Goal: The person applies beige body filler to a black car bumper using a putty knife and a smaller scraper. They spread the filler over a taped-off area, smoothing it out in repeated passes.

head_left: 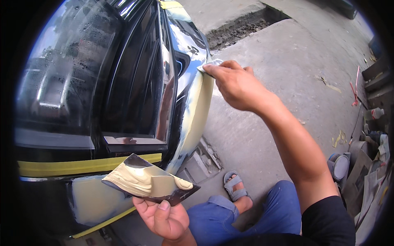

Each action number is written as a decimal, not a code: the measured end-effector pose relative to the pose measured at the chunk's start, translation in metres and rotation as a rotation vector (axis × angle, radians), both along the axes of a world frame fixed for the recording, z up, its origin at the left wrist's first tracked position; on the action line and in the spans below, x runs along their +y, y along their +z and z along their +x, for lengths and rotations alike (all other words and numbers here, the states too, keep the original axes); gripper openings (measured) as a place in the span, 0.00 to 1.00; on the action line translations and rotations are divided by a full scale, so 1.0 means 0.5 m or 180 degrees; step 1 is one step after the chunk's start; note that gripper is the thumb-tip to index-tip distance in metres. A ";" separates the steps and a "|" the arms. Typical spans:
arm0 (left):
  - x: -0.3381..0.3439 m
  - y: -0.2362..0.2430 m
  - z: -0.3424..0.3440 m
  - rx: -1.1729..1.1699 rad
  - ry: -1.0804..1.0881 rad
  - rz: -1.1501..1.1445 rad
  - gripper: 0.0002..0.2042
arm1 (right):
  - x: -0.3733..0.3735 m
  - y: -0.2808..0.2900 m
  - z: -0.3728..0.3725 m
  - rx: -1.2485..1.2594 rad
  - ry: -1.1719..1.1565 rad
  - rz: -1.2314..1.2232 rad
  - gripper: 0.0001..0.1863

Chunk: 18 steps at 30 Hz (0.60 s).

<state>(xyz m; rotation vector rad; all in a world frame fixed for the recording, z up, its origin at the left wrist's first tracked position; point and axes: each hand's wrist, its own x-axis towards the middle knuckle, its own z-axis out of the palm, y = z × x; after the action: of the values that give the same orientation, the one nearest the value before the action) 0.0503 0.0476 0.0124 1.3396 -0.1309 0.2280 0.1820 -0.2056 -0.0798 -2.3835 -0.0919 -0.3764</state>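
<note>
Left: I see the glossy black car body, above the dark flat mixing board.
Right: round metal cans on the grey concrete floor.

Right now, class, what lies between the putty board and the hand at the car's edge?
In the head view, the car's putty-coated corner runs between the board and right hand.

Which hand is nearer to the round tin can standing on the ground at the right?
The right hand, though neither is close. It presses a small spreader against the car's body edge, up and left of the tin can. The left hand holds the putty board farther left.
</note>
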 end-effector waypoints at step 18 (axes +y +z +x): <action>-0.009 0.010 0.001 0.0386 -0.0413 -0.0227 0.35 | 0.143 0.029 -0.262 -0.0863 0.0968 0.1870 0.24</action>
<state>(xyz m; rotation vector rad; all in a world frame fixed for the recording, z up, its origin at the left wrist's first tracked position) 0.0509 0.0432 0.0173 1.2654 -0.1062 0.0413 0.0510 -0.1342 -0.0652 -1.6990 -0.4053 -0.4980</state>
